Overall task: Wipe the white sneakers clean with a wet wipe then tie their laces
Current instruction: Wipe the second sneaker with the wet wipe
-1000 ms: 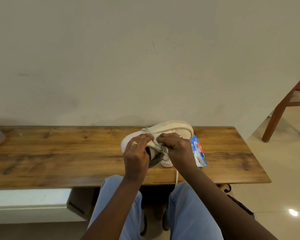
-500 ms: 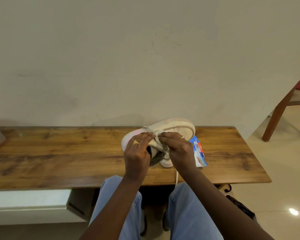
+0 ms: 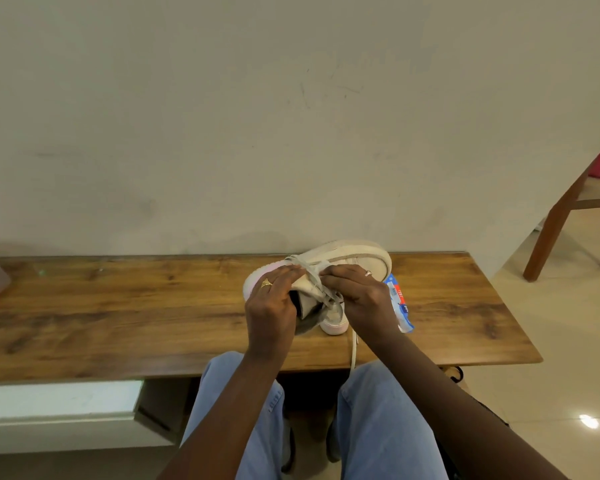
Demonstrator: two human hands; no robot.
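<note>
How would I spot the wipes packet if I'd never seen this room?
Find the long wooden table against the wall. Right of its middle, two hands work on white sneakers. The wipes packet lies beside them, half hidden by the right hand: the only blue-and-red thing there.

Bare tabletop (image 3: 118,306) left of sneakers (image 3: 354,261)

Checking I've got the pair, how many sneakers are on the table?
2: one sneaker tipped up behind both hands, the other sneaker lower between them, mostly hidden.
</note>
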